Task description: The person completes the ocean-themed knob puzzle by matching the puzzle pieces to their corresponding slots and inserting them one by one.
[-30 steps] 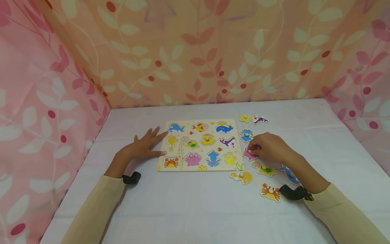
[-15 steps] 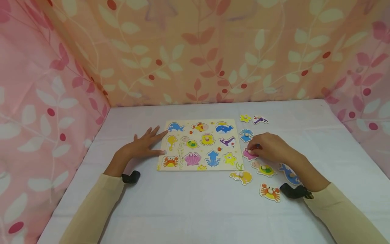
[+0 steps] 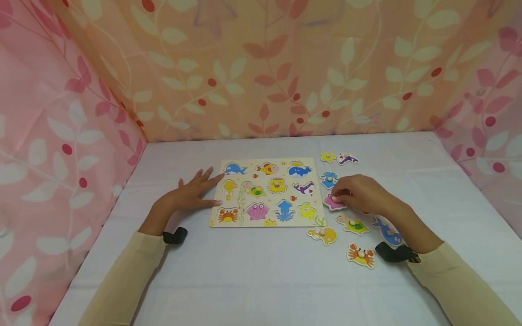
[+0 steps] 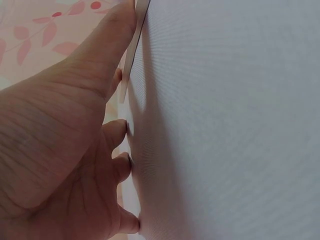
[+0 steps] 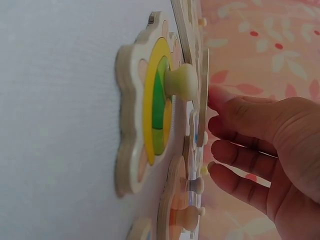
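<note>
My left hand point(image 3: 191, 194) lies with fingers spread at the left edge of a wooden puzzle board point(image 3: 244, 223); its thumb and a finger reach onto the edge. In the left wrist view the thumb point(image 4: 107, 37) lies along the board's side and other fingertips touch the cloth. Just right of the board, my right hand point(image 3: 364, 194) pinches a pink shell puzzle piece point(image 3: 334, 204) by its knob. In the right wrist view that piece shows edge-on, raised over the cloth. A turtle piece point(image 3: 358, 226) lies below this hand, its knob point(image 5: 182, 82) up.
Loose knobbed pieces lie around the right hand: a squid point(image 3: 328, 177), a star point(image 3: 327, 157), a purple-and-white whale point(image 3: 348, 159), a seahorse point(image 3: 324, 234), a crab point(image 3: 360, 256) and a blue whale point(image 3: 387, 233). One yellow octopus piece point(image 3: 277, 185) sits in the board. Patterned curtains point(image 3: 261, 81) surround the table.
The right hand has tightened on the shell piece and shifted it slightly up, so an orange bit of another piece shows beneath the hand. The left hand keeps its place.
</note>
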A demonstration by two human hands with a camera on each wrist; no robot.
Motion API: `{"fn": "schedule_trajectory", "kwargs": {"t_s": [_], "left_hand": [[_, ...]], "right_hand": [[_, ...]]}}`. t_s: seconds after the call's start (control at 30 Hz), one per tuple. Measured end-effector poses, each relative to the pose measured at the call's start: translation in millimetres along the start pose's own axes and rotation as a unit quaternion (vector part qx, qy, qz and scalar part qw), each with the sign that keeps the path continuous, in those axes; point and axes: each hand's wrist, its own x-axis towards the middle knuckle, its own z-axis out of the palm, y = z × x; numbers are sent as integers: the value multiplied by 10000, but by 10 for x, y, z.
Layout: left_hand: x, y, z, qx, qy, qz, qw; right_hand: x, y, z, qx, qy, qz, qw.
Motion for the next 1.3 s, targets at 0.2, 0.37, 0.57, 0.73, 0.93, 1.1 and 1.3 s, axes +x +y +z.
{"fn": "schedule_trajectory", "kwargs": {"t_s": [0.2,0.37,0.57,0.73,0.93,1.1,1.3], "left_hand": [[1,-16,3,32,35,31,10000],[-4,-1,-5,27,35,23,10000],[-2,5,-7,13,18,9,10000],[11,-5,2,87,8,-2,10000],[7,16,0,69,41,39,10000],[7,21,2,10,60,66,10000],[-4,36,-3,-13,-35,-4,10000]], "right_hand": [[0,-28,-22,62,207,-9,9998],[-1,-75,-21,26,429,30,9991],[-3,-145,-15,67,754,-314,9966],[-10,-185,-11,100,950,-511,9941],[-19,-237,-21,4,1009,-664,9927],[-42,-316,-8,9,980,-677,9929],[-83,-427,31,12,983,-828,9917]]}}
